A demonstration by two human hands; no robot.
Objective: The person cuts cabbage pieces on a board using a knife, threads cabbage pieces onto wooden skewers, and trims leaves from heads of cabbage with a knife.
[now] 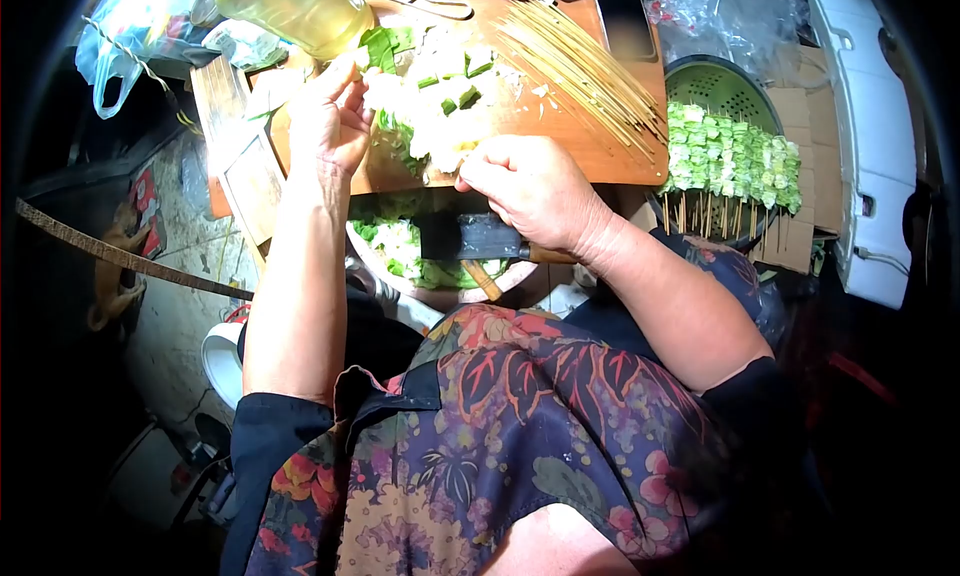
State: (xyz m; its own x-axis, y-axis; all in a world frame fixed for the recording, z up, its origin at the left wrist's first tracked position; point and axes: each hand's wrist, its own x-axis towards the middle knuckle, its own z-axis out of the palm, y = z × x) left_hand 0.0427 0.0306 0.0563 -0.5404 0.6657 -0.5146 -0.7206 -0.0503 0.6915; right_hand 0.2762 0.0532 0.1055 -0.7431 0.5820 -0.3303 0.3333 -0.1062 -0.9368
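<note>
My left hand (340, 116) is at the left of the wooden board (560, 126), fingers curled together beside a green leaf (379, 51); glare hides what it may hold. Over the board's front edge, my right hand (535, 188) is closed, thumb against the fingers, touching pale leafy pieces (450, 141); anything in its pinch cannot be made out. Cut green pieces (460, 96) lie between the hands. A pile of thin wooden sticks (575, 61) rests on the board's right side. Below my right hand, a cleaver (485, 238) lies across a bowl of chopped leaves (395, 248).
A green colander (715, 81) at the right holds leafy skewers (735, 156). A yellowish clear container (300, 11) stands at the back left, near a blue plastic bag (120, 66). Clear plastic (730, 11) lies at the back right, beside a white box (860, 146).
</note>
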